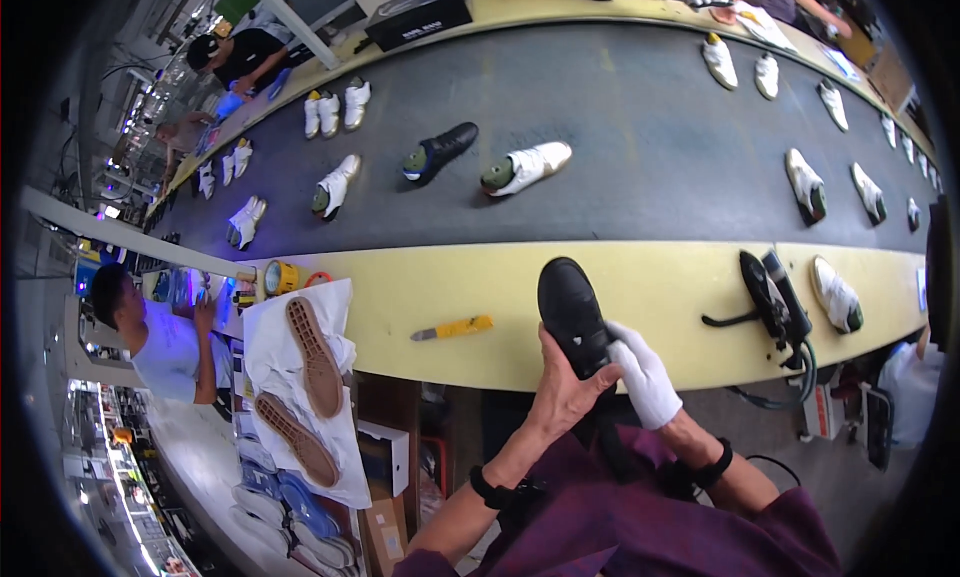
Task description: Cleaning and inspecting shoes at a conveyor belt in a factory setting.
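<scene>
A black shoe [572, 302] is held up in front of me, toe pointing away, over the near edge of the pale yellow worktop [420, 282]. My bare left hand [567, 392] is wrapped round its left side and heel end, thumb across the back. From the right, my white-gloved right hand [643, 377] grips the shoe's side near the heel; its fingertips are partly hidden. Left of the shoe, a yellow-handled knife-like tool [465, 327] lies on the worktop. Both wrists wear black bands.
Beyond the worktop, a dark conveyor belt [620, 217] carries white shoes [527, 169] and a black shoe [440, 151]. Two brown soles [314, 357] rest on white paper at left. A black clamp-like device [775, 297] and a white shoe [836, 294] stand at right. Other people work around the belt.
</scene>
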Demonstrator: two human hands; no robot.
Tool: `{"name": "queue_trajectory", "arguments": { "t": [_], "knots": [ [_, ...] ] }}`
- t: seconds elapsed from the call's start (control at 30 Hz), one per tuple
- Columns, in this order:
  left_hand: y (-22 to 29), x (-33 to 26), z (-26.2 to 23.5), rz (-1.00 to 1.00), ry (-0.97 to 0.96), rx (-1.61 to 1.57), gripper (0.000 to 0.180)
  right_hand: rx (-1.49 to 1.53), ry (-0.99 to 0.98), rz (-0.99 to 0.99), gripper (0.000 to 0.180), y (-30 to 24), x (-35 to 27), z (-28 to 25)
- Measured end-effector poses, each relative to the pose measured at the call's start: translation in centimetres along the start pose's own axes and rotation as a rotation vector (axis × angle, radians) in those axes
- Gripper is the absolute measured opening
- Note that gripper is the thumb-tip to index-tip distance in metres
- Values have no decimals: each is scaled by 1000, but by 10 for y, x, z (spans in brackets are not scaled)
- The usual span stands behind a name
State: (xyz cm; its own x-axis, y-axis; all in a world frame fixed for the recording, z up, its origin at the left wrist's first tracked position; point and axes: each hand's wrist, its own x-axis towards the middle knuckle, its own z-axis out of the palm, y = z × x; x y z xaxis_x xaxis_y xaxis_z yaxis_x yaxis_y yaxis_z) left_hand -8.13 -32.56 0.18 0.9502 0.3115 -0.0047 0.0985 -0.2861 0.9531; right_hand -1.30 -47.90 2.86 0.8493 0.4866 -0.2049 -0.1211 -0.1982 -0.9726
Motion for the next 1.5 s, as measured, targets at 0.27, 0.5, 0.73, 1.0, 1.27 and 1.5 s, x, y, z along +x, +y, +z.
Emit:
{"name": "queue_trajectory", "arguments": {
  "t": [0.27,0.5,0.73,1.0,1.27,1.5],
  "knots": [
    [-17,111,-163,-638,135,-758,34,143,-120,113,39,-14,45,12],
    [-118,281,-371,-524,284,128,85,-27,98,388,26,53,26,-42],
    [-233,340,-410,-369,173,798,106,-115,177,516,17,61,41,-43],
    [-270,332,-509,81,357,1076,71,-79,161,538,16,71,38,-40],
    [-184,431,-316,-154,-106,392,48,-242,202,424,23,67,27,-37],
    [-175,377,-279,-570,174,-11,69,-465,121,253,22,80,29,-39]
  ]
}}
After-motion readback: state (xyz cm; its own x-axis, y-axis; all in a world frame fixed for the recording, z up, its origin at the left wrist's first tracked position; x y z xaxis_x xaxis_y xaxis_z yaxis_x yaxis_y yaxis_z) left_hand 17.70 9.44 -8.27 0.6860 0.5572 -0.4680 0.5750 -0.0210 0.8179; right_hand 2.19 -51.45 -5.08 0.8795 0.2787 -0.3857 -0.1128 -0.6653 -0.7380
